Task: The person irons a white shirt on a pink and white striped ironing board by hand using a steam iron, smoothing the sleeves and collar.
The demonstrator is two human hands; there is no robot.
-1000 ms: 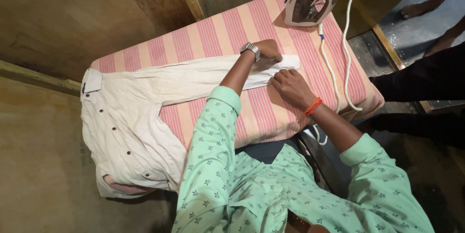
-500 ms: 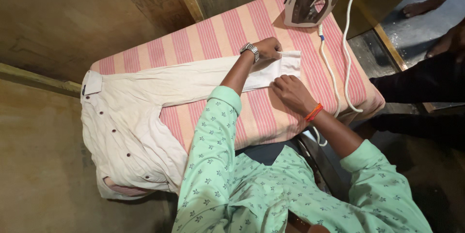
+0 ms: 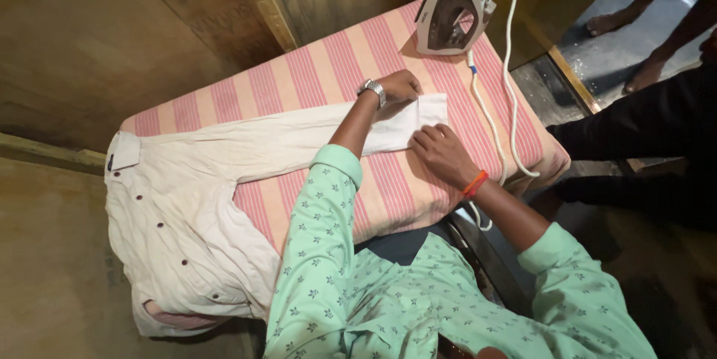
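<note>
While both hands press flat on the sleeve (image 3: 314,139) of a white shirt (image 3: 190,232), neither one grips anything: the fingers lie spread on the cloth. On the sleeve's far edge rests the left hand (image 3: 397,86), wearing a metal wristwatch (image 3: 373,91), and the right hand (image 3: 442,154), with an orange band (image 3: 475,183) at its wrist, lies on the near edge of the cuff (image 3: 429,111), just beside the left. This sleeve stretches straight under both hands across the pink-and-cream striped table (image 3: 321,68), its cuff end past the fingertips. Well to the left of the hands, the shirt's buttoned body hangs over the table's end, with the collar (image 3: 123,151) at the far corner. Beyond the left hand, an electric iron (image 3: 455,4) stands upright on its heel on the table, and its white cord (image 3: 508,83) runs down past the right hand and over the table's edge. Further right of the right hand, another person's dark-clothed limbs (image 3: 642,135) and bare feet (image 3: 609,23) show.
</note>
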